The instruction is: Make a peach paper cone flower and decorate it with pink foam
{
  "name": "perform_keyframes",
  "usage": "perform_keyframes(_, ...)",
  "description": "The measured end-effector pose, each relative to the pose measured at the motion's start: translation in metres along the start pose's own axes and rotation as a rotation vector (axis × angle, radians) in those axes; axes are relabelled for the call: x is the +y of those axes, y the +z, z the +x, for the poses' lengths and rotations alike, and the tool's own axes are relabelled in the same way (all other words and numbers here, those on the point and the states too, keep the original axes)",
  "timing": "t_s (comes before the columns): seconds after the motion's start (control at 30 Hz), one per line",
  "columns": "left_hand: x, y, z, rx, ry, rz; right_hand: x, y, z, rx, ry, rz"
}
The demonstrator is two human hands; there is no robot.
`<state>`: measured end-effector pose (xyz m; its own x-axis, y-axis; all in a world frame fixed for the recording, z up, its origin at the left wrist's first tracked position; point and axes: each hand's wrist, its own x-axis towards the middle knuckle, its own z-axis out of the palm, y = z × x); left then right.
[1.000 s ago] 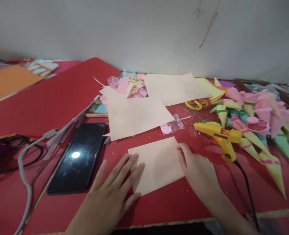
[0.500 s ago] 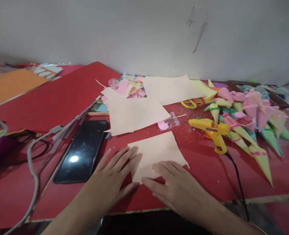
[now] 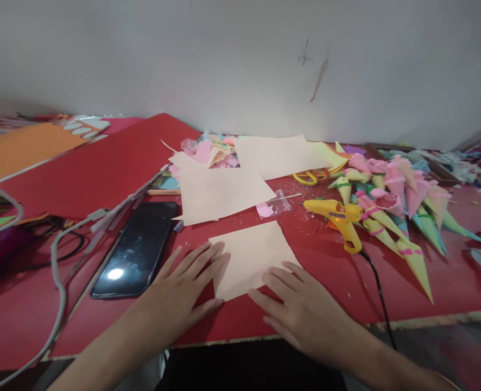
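A pale cream sheet of paper or thin foam (image 3: 248, 258) lies flat on the red tabletop in front of me. My left hand (image 3: 189, 277) rests at its left edge, fingers spread, the fingertips on the sheet. Over its lower right edge lies my right hand (image 3: 291, 298), fingers stretched out and apart, touching the sheet. Neither hand grips anything. Behind the sheet are two larger cream sheets, the nearer one (image 3: 224, 193) and the farther one (image 3: 275, 155).
Left of my left hand lies a black phone (image 3: 137, 250) beside a white cable (image 3: 57, 271). On the right a yellow glue gun (image 3: 338, 214) trails a black cord, with pastel cone-shaped flowers (image 3: 403, 195) behind it. Yellow-handled scissors (image 3: 305, 178) stick out at the back.
My right hand has slid slightly right, toward the sheet's right edge. My left hand stays at the left edge. The camera view has shifted a little.
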<state>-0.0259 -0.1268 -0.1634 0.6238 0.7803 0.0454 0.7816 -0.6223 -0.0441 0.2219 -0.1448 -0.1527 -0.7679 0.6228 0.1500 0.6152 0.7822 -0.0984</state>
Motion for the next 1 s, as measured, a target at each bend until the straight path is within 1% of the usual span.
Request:
perform_keyframes(0.17, -0.001, -0.004, 0.001, -0.054, -0.006, -0.017, 0.01, -0.007, -0.017, 0.086, 0.104, -0.081)
perform_keyframes(0.23, -0.001, -0.006, 0.001, -0.049, -0.007, -0.022, 0.015, -0.01, -0.022, 0.11, 0.12, -0.107)
perform_keyframes(0.37, -0.001, -0.008, 0.002, -0.048, -0.001, -0.042, 0.026, -0.016, -0.032, 0.103, 0.139, -0.173)
perform_keyframes(0.57, -0.003, -0.011, 0.004, -0.126, -0.027, -0.079, 0.036, -0.019, -0.046, 0.094, 0.183, -0.295)
perform_keyframes(0.7, -0.004, -0.014, 0.008, -0.145, -0.024, -0.081, 0.036, -0.022, -0.037, 0.091, 0.231, -0.252)
perform_keyframes(0.8, 0.0, -0.021, 0.016, -0.18, -0.021, -0.068, 0.039, -0.024, -0.023, 0.061, 0.274, -0.137)
perform_keyframes(0.93, 0.009, -0.034, 0.028, -0.209, -0.003, -0.094, 0.049, -0.023, -0.005, -0.049, 0.189, 0.11)
perform_keyframes(1.0, 0.012, -0.039, 0.032, -0.206, 0.003, -0.119, 0.054, -0.022, 0.001, -0.079, 0.139, 0.134)
